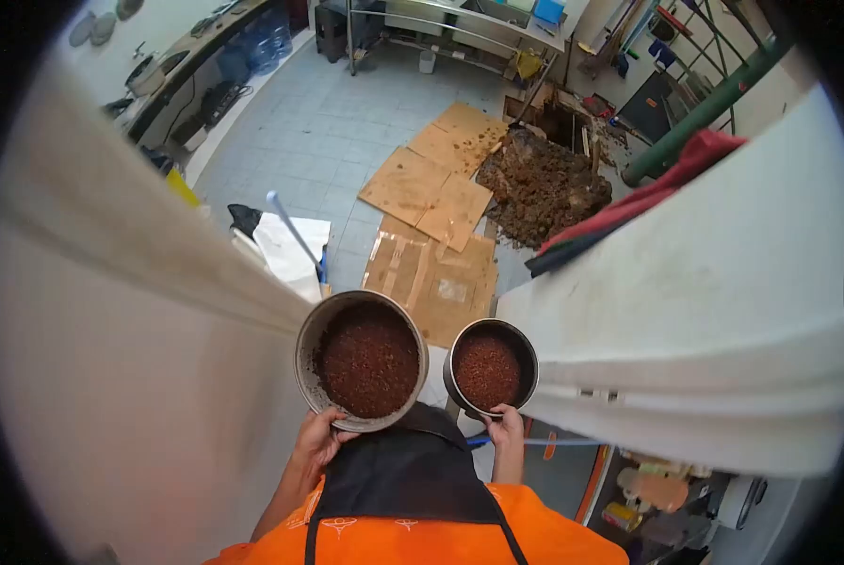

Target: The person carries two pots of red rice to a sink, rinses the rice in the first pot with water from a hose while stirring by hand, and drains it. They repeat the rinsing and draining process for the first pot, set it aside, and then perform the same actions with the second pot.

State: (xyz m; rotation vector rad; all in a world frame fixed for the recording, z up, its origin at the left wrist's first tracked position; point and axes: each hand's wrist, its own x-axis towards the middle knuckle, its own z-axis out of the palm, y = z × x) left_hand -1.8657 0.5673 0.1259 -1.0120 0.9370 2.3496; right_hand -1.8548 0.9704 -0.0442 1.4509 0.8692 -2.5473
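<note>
a large pot (306,363) and smaller pot (491,329) hold reddish-brown granules (370,363).

The larger pot (303,363) is silver-grey, the smaller pot (526,352) is dark inside, and the grains (367,363) in both are reddish brown. The shirt (403,544) is bright orange with white line drawings, and the apron (398,482) is black.

At lower centre, a wide, round metal pot (304,363) hides part of the left hand (320,436), and a smaller, dark-lined round pot (530,369) hides part of the right hand (506,425). The bottom edge cuts off a bright orange shirt (413,544); lower right, a small yellow object (622,515) is unidentifiable.
</note>
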